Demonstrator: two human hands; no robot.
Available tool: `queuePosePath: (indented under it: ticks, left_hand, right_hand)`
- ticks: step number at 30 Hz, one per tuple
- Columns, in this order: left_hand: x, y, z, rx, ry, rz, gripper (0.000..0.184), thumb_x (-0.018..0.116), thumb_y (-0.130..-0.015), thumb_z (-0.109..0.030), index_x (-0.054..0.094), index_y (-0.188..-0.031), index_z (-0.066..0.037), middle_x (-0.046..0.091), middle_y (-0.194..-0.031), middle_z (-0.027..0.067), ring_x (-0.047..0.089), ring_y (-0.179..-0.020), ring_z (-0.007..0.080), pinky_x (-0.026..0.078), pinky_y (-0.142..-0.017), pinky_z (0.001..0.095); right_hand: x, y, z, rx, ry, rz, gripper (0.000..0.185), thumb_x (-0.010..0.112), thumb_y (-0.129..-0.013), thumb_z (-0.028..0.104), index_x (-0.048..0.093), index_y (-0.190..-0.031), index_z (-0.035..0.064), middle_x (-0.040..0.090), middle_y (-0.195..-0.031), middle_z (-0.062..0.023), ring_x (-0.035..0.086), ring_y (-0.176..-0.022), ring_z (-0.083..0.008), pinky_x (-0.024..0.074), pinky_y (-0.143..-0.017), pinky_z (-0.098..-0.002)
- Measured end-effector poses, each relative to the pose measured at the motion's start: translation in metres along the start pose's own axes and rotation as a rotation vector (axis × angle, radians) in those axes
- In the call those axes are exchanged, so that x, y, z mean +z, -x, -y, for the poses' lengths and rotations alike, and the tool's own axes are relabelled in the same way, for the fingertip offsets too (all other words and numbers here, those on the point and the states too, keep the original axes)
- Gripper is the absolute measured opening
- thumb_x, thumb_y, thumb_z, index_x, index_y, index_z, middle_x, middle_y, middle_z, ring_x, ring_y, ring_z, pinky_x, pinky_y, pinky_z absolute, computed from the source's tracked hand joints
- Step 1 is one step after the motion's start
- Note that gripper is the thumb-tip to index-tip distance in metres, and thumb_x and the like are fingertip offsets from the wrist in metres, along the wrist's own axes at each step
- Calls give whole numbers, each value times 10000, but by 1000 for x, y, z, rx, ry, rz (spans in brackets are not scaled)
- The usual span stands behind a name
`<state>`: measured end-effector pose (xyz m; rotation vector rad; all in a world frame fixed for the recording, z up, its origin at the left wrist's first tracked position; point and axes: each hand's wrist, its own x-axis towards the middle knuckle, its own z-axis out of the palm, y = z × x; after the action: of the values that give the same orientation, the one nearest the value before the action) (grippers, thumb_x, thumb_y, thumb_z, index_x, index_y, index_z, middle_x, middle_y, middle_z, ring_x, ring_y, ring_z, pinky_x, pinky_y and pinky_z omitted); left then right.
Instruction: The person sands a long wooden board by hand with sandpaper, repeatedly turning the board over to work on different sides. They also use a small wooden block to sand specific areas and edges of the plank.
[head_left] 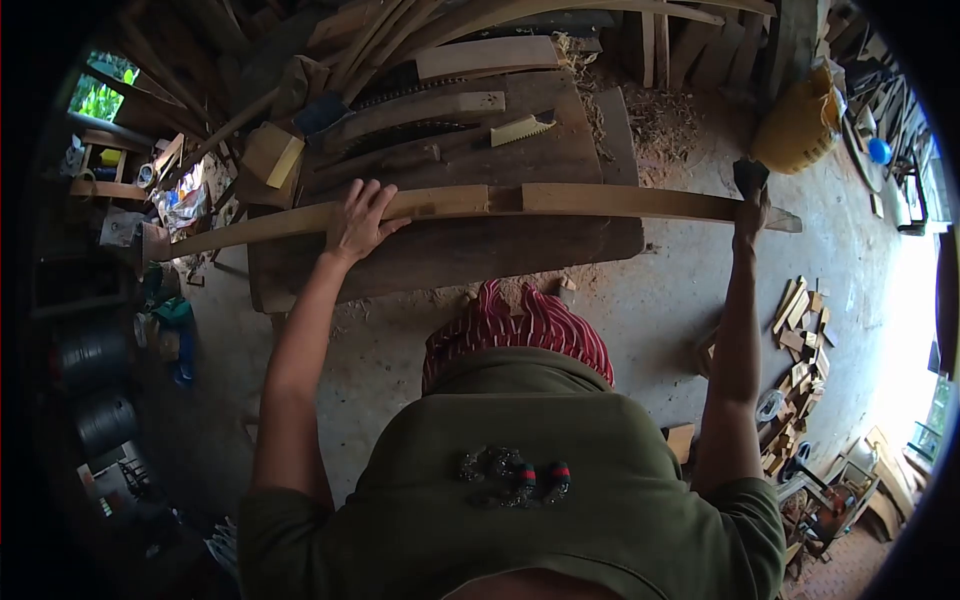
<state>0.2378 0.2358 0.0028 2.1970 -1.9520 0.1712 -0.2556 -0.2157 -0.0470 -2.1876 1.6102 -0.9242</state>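
Observation:
A long curved wooden piece (620,199) lies across the front of a dark wooden workbench (450,255), its ends reaching past both sides. A short notch shows near its middle. My left hand (362,220) rests over the piece left of the notch, fingers spread on its top. Near the right end, my right hand (752,200) is closed around a dark tool (750,175), whose kind I cannot make out. Farther back on the bench lies a yellowish brush (522,130) with bristles.
Curved wooden strips (485,58) and shavings (665,125) lie beyond. A yellow sack (800,120) stands at the back right. Wood offcuts (800,340) are heaped on the right floor. Dark round containers (92,360) stand at the left.

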Motion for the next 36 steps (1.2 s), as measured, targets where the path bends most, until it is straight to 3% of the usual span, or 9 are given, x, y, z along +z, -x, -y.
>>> queuePosePath:
  ticks: [1,2,3,6,8,15,17,28,36]
  left_hand:
    - [1,-1,3,25,5,3,526,701,-846,-423,531,-1168,-43,502,-974,101,461,-894,315,449,-793,432]
    - [3,-4,3,57,15,2,553,721,-816,-443,540,-1152,-42,499,-966,103,468,-891,314,454,-786,432]
    - [4,-6,1,65,24,-1,553,721,-816,-443,540,-1152,-42,499,-966,103,468,-891,314,454,-786,432]
    - [0,-10,-2,59,10,41,581,739,-778,-460,548,-1149,-55,497,-968,90,480,-890,309,465,-781,437]
    - [0,-9,-9,14,-5,42,548,738,-773,-467,562,-1130,-91,501,-968,64,495,-893,288,493,-741,426]
    - [-1,-6,-17,-74,-48,-1,515,746,-742,-485,571,-1086,-145,506,-949,18,513,-904,249,537,-684,395]
    - [1,-4,-15,-49,-71,-1,546,715,-741,-560,571,-1113,-186,521,-981,-5,538,-962,231,568,-739,416]
    - [2,-5,-20,-129,-56,54,533,713,-753,-562,581,-1120,-199,525,-1043,-7,529,-1037,240,559,-779,430]
    - [2,0,-19,-169,-51,94,586,662,-754,-624,579,-1156,-205,538,-1105,12,517,-1082,256,549,-835,450]
  right_hand:
    - [3,8,31,75,-345,21,370,437,-974,170,562,-1323,153,617,-1241,-115,533,-1201,-275,326,-1049,-483]
    - [20,34,57,-287,251,-106,364,466,-938,91,589,-1278,127,637,-1162,-136,550,-1136,-285,351,-1007,-417]
    - [12,64,125,-315,241,47,420,492,-889,19,587,-1280,141,646,-1112,-90,547,-1115,-266,330,-1026,-457]
    - [42,143,237,-593,211,260,649,547,-854,68,399,-1478,169,506,-1408,-79,434,-1346,-236,46,-1189,-596]
    - [49,180,262,-661,79,378,633,550,-865,89,401,-1477,159,467,-1469,-65,399,-1390,-236,89,-1181,-603]
    - [0,154,218,-886,11,505,555,547,-873,84,478,-1423,124,570,-1384,-31,471,-1341,-231,162,-1165,-595]
    - [7,147,238,-688,-134,438,526,550,-871,76,498,-1394,81,619,-1313,-65,492,-1324,-252,182,-1171,-579]
    - [35,188,273,-967,31,434,604,553,-827,31,442,-1420,9,615,-1300,-134,446,-1372,-223,140,-1184,-614]
    - [51,195,288,-904,-37,432,587,532,-818,-5,466,-1401,2,640,-1257,-122,515,-1313,-240,131,-1172,-634]
